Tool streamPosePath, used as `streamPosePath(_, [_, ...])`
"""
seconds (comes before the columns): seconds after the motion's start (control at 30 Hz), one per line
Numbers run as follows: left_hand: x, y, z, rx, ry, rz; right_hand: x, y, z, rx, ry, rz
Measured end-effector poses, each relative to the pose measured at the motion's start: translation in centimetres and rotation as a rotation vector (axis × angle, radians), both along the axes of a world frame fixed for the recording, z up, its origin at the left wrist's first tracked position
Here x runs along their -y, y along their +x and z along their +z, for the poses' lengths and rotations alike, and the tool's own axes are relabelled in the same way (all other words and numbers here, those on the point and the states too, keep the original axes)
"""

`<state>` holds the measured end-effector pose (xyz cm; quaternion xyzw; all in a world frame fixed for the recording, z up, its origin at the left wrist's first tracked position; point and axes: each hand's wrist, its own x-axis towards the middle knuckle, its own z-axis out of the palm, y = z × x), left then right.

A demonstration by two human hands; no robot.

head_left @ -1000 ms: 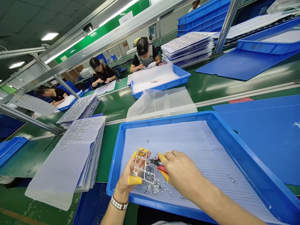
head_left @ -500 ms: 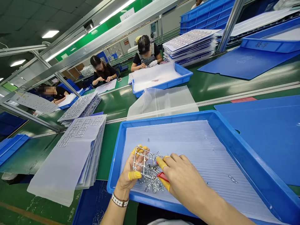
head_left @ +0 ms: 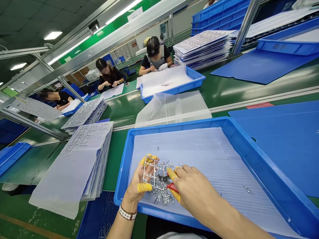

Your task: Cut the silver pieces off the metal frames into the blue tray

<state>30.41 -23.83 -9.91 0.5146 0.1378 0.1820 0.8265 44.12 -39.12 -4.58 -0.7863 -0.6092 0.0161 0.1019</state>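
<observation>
My left hand (head_left: 138, 182), with yellow finger cots, grips a silvery rectangular frame (head_left: 154, 170) by its edges; small twisted parts are still attached inside it. In my right hand (head_left: 190, 184), also wearing yellow cots, are red-handled cutting pliers (head_left: 171, 186). Their jaws are at the right side of the frame, among its bars; whether they touch a bar I cannot tell. Below both hands, a pile of small shiny twisted pieces (head_left: 163, 196) lies on the white sheet lining (head_left: 199, 146) of a blue tray (head_left: 174, 125). A few loose pieces (head_left: 248, 189) lie farther right.
To the left, a stack of white sheets (head_left: 72, 176) carries several similar frames (head_left: 86, 136). A blue board (head_left: 281, 139) lies to the right. Clear plastic sheeting (head_left: 171, 108) lies behind the tray. Several co-workers (head_left: 156, 56) sit across the green bench, near another blue tray (head_left: 199, 78).
The frame in my left hand has tilted slightly and shifted a little to the right. The pliers' handles look slightly turned; my right hand stays nearly in place.
</observation>
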Motion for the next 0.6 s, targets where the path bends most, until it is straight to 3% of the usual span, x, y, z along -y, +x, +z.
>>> streamPosePath(0.13, [0.2, 0.2, 0.4, -0.001, 0.086, 0.096, 0.6, 0.8, -1.0, -0.19, 0.071, -0.074])
streamPosePath(0.2, [0.9, 0.4, 0.7, 0.023, 0.192, 0.224, 0.6, 0.9, -1.9, -0.534, 0.13, -0.12])
streamPosePath(0.27, [2.0, 0.6, 1.0, 0.053, 0.314, 0.345, 0.2, 0.7, -2.9, -1.016, 0.187, -0.165])
streamPosePath(0.37, [4.2, 0.3, 1.1, 0.032, 0.483, 0.404, -0.8, 0.0, -3.9, -1.55, 0.335, -0.276])
streamPosePath(0.43, [5.0, -0.3, 1.0, -0.01, 0.542, 0.36, -1.2, 0.2, -4.0, -1.612, 0.44, -0.31])
streamPosePath(0.5, [5.0, -0.9, 0.9, -0.031, 0.495, 0.276, -1.2, 1.1, -3.5, -1.52, 0.47, -0.258])
streamPosePath(0.6, [3.4, -1.1, 1.0, -0.015, 0.149, 0.0, -0.7, 3.0, -1.9, -1.256, 0.398, -0.092])
